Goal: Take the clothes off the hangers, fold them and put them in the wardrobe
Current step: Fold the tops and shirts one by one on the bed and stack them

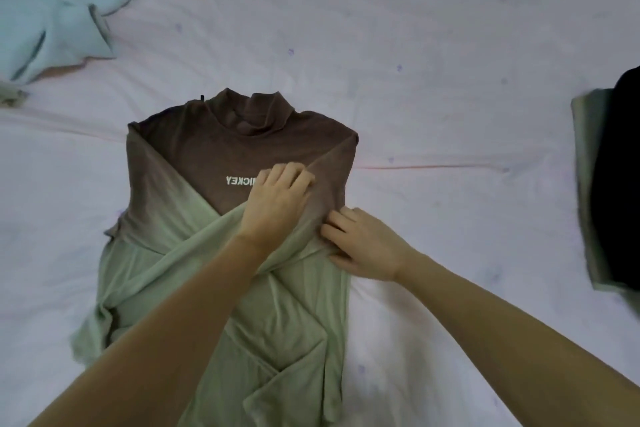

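Observation:
A high-necked shirt (239,146), brown at the top and fading to pale green below, lies face up on the bed sheet (433,55), collar away from me. White letters run across its chest. Both sleeves are folded in and cross over the front. My left hand (277,198) lies on the chest, its curled fingers gripping the fold of the right sleeve. Just right of it, my right hand (360,243) pinches the fabric at the shirt's right side, fingers on top and thumb below. The lower green part is creased and bunched at the left.
A light blue garment (52,10) lies crumpled at the far left. A dark garment on a grey-green folded piece (588,184) sits at the right edge. A small grey-green scrap (10,95) shows at the left edge.

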The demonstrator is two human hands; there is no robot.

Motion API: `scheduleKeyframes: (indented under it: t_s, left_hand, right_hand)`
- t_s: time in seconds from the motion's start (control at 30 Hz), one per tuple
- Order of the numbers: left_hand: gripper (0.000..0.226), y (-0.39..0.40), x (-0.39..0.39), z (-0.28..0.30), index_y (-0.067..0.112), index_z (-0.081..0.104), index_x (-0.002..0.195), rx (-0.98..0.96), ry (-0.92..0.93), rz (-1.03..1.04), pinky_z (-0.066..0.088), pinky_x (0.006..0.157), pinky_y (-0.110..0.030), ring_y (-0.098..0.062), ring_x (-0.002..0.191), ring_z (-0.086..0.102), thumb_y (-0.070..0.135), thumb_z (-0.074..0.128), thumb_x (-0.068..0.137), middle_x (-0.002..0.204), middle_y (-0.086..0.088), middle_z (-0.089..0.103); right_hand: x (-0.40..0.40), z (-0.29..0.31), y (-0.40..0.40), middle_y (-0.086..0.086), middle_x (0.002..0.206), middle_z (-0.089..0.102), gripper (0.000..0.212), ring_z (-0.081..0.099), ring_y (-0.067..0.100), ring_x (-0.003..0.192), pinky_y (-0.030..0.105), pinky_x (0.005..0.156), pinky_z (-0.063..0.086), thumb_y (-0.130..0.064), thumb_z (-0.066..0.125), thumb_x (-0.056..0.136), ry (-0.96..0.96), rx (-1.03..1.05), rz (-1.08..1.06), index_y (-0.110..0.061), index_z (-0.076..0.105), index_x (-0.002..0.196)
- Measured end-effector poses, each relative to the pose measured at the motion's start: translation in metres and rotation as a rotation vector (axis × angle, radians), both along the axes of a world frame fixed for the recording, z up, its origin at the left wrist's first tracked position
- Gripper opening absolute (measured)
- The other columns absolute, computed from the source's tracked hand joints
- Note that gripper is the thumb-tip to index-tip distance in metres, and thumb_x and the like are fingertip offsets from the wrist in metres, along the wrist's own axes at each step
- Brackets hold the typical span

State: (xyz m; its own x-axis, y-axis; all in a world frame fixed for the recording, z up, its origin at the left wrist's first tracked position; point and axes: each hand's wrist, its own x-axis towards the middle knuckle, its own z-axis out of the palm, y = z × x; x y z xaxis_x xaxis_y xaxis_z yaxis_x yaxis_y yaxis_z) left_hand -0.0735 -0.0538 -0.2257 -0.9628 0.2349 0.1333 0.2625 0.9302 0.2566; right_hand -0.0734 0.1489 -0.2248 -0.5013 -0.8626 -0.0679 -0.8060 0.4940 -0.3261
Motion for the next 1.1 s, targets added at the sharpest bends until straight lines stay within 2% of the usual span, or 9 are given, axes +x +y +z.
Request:
scheduleKeyframes:
  t_s: [0.13, 0.23, 0.33, 0.4, 0.57, 0.73, 0.87, 0.97, 1.1]
  left_hand:
    - [0.023, -0.015, 0.037, -0.005, 0.015, 0.067, 0.101, -0.009, -0.020, -0.252, 0.039, 0.075, -0.031, -0.022, 0.087, 0.058, 0.010, 0.057, 0.081, 0.095, -0.002, 0.065]
    - [0.039, -0.024, 0.055, -0.013, 0.013, 0.066, 0.119, -0.054, -0.175, -0.233, 0.052, 0.087, -0.032, -0.022, 0.109, 0.064, 0.025, 0.047, 0.088, 0.121, -0.004, 0.066]
    - [0.054, -0.031, 0.065, -0.015, 0.008, 0.049, 0.140, -0.249, -0.281, -0.277, 0.040, 0.109, -0.037, -0.023, 0.133, 0.048, 0.030, 0.034, 0.093, 0.146, -0.009, 0.047]
    - [0.054, -0.030, 0.064, -0.009, 0.010, 0.036, 0.148, -0.187, -0.342, -0.261, 0.028, 0.116, -0.038, -0.024, 0.142, 0.034, 0.028, 0.037, 0.097, 0.156, -0.008, 0.031]
    - [0.046, -0.065, 0.092, 0.024, 0.006, 0.060, 0.120, 0.289, -0.268, 0.157, 0.050, 0.088, -0.042, -0.034, 0.102, 0.060, 0.029, 0.036, 0.089, 0.115, -0.013, 0.061]
    - [0.031, -0.149, 0.164, 0.043, 0.009, 0.061, 0.116, 0.224, -0.326, 0.541, 0.046, 0.084, -0.043, -0.037, 0.101, 0.056, 0.024, 0.057, 0.090, 0.111, -0.014, 0.060]
    - [0.059, -0.184, 0.216, 0.052, 0.010, 0.050, 0.119, 0.325, -0.499, 0.954, 0.044, 0.087, -0.045, -0.033, 0.112, 0.049, 0.045, 0.074, 0.078, 0.117, -0.011, 0.050]
    - [0.070, -0.201, 0.252, 0.051, 0.014, 0.044, 0.119, 0.383, -0.683, 0.931, 0.047, 0.087, -0.044, -0.028, 0.111, 0.052, 0.053, 0.077, 0.072, 0.117, -0.006, 0.051]
    - [0.023, -0.215, 0.260, 0.044, 0.015, 0.056, 0.095, 0.602, -0.645, 0.833, 0.051, 0.076, -0.039, -0.027, 0.088, 0.063, 0.026, 0.071, 0.081, 0.090, -0.004, 0.065]
  right_hand:
    - [0.013, 0.000, 0.007, 0.004, 0.083, 0.057, 0.019, 0.053, 0.020, 0.070, 0.023, 0.063, 0.036, -0.011, 0.045, 0.078, 0.050, 0.067, -0.090, -0.013, 0.063, 0.084]
    - [0.015, 0.005, 0.015, 0.007, 0.080, 0.056, 0.013, 0.055, 0.025, 0.070, 0.028, 0.059, 0.039, 0.000, 0.053, 0.074, -0.023, 0.066, -0.199, -0.009, 0.060, 0.079]
    - [0.019, 0.005, 0.018, 0.010, 0.098, 0.057, 0.021, 0.055, 0.029, 0.092, 0.034, 0.070, 0.042, 0.004, 0.050, 0.085, -0.181, 0.270, -0.216, -0.006, 0.063, 0.098]
    - [0.018, 0.008, 0.015, 0.009, 0.101, 0.059, 0.020, 0.055, 0.028, 0.097, 0.036, 0.075, 0.042, -0.003, 0.047, 0.090, -0.187, 0.340, -0.253, -0.008, 0.064, 0.101]
    - [0.040, 0.034, -0.021, 0.008, 0.071, 0.055, 0.014, 0.052, 0.029, 0.065, 0.034, 0.058, 0.040, 0.001, 0.067, 0.072, 0.052, 0.057, -0.448, -0.009, 0.057, 0.075]
    - [0.081, 0.045, -0.116, 0.012, 0.085, 0.059, 0.004, 0.058, 0.033, 0.081, 0.038, 0.070, 0.045, -0.009, 0.059, 0.083, -0.157, -0.003, -0.267, -0.007, 0.061, 0.086]
    - [0.110, 0.048, -0.185, 0.013, 0.103, 0.059, 0.014, 0.054, 0.031, 0.100, 0.038, 0.084, 0.039, -0.015, 0.053, 0.091, -0.268, 0.031, -0.281, -0.006, 0.059, 0.099]
    - [0.141, 0.046, -0.229, 0.012, 0.110, 0.058, 0.021, 0.053, 0.029, 0.106, 0.036, 0.088, 0.040, -0.019, 0.058, 0.090, -0.346, 0.061, -0.283, -0.008, 0.060, 0.108]
    - [0.161, 0.042, -0.257, 0.007, 0.120, 0.056, 0.051, 0.051, 0.026, 0.110, 0.036, 0.091, 0.043, -0.035, 0.075, 0.076, -0.482, 0.165, -0.243, -0.013, 0.057, 0.119]
